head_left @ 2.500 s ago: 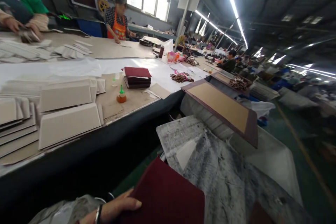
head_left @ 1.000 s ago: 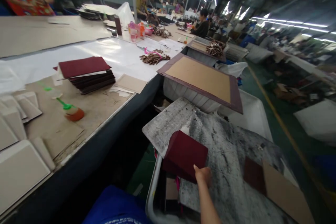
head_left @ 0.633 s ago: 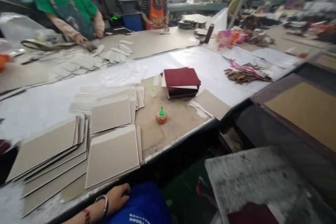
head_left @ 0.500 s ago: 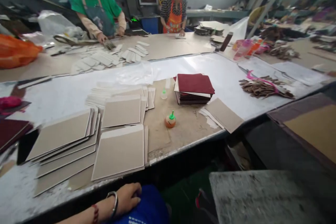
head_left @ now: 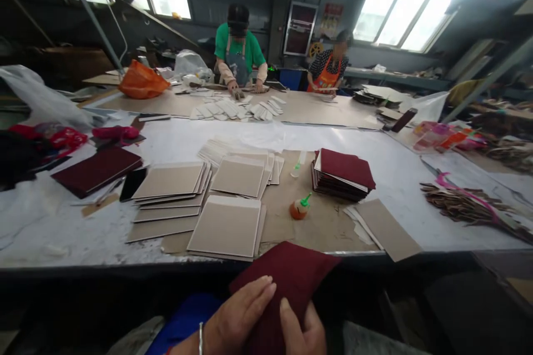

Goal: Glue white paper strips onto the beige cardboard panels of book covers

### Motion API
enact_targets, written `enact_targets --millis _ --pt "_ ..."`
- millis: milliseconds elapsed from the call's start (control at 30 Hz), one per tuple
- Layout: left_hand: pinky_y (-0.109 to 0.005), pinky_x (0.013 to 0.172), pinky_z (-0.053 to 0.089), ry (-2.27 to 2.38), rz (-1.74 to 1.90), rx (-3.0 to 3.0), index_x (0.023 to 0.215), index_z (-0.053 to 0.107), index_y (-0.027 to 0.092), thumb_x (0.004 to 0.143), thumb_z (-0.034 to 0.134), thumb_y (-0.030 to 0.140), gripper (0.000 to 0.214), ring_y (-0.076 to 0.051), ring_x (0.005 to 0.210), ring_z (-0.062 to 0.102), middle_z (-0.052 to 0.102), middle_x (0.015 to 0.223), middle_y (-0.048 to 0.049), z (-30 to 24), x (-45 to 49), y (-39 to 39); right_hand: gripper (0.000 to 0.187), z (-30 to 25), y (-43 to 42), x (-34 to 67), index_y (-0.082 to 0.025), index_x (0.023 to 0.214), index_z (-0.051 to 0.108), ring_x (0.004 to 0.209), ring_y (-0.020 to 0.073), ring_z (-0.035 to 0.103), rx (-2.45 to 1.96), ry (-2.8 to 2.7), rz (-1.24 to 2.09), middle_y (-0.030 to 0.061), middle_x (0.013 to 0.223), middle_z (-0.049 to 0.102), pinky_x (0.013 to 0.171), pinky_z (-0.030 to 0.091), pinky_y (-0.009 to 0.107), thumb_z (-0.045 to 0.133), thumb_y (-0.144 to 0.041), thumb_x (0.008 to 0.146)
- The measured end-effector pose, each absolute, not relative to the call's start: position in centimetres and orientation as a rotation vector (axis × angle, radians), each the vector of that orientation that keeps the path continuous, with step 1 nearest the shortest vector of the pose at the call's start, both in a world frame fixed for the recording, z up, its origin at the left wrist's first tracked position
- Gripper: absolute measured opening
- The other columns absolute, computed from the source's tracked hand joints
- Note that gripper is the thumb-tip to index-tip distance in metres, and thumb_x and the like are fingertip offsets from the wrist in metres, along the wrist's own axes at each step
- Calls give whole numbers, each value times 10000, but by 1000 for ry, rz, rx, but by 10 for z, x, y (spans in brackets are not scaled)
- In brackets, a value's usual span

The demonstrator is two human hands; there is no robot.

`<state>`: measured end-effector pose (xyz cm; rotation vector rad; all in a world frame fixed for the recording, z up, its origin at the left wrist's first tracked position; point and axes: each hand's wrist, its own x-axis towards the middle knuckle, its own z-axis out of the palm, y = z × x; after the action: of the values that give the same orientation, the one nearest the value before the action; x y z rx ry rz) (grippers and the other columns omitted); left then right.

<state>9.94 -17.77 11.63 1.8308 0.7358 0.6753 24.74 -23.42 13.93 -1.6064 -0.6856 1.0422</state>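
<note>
One maroon sheet, probably light, pliable, best held by edges: right hand, five o'clock, pinches it; left hand, eight o'clock, overlies it, grip unclear

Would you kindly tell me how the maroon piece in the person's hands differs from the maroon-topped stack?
The maroon piece is in the left hand and right hand; the maroon-topped stack rests on the table. The piece shows a plain face; the stack shows layered edges, one pale. Both have maroon upper faces.
</note>
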Motion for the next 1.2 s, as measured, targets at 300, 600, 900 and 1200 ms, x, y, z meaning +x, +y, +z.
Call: enact_targets --millis 300,600,900,1200 --pt "-398 1019 364 1275 1156 369 1139 572 208 706 670 324 459 -260 1107 529 648 1094 -58 134 43 -89 427 120 -130 207 -188 1022 532 842 219 561 -1908 -979 793 84 934 590 737 431 318 539 -513 745" --pt "-367 842 529 1243 890 66 1217 488 167 745 608 112 490 -245 972 613 645 1087 -100 109 -11 -21 297 67 -68 164 -175 810 511 483 118 456 -1765 -595 1283 -34 565 503 437 339 216 525 -462 734" --pt "-263 697 549 1398 680 159 1036 591 186 629 710 302 439 -236 908 626 676 1002 -38 85 -51 1 135 60 -41 193 -205 720 463 633 143 486 -2025 -1100 1029 -14 663 525 585 378 244 421 -316 784" --pt "-265 418 379 1562 252 909 784 592 164 620 525 643 510 -164 438 487 557 506 9 49 -41 -11 82 55 -18 228 -214 699 409 656 178 483 -2147 -1327 1061 7 668 502 620 334 274 413 -248 773"
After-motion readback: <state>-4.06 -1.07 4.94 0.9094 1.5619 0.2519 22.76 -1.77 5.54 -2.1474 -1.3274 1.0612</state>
